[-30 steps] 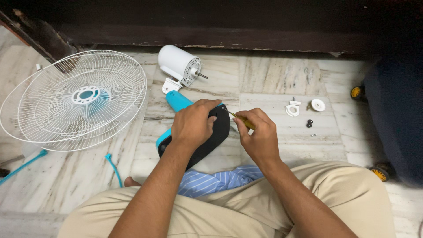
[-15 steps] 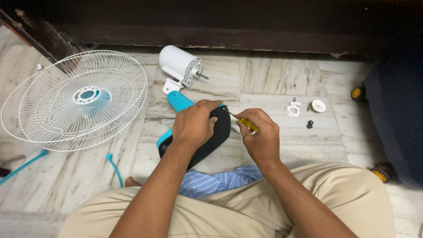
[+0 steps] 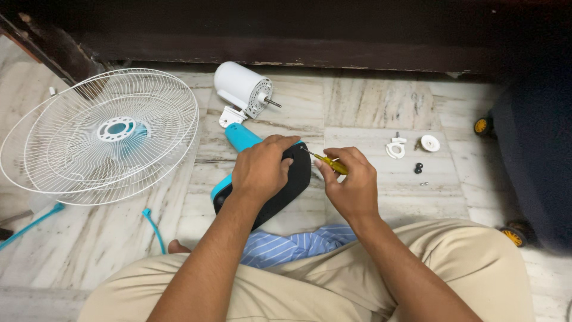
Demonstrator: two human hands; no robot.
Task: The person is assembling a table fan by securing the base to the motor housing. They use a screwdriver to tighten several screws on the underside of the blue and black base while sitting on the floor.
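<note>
Pinching yellow screwdriver [image 3: 331, 163] in right-hand grip [image 3: 351, 185]; tip touching black base [image 3: 286, 191].

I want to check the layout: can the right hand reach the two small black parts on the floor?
Probably yes. The right hand, now holding the yellow screwdriver, is close to the small black parts, and only bare floor lies between; it would need to free its fingers first.

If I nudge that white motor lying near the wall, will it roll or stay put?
The white motor is a smooth cylinder lying on its side, so it could roll a little. Its bracket touches the marble floor and would probably check that. It likely feels heavy for its size, and its thin shaft sticks out.
</note>
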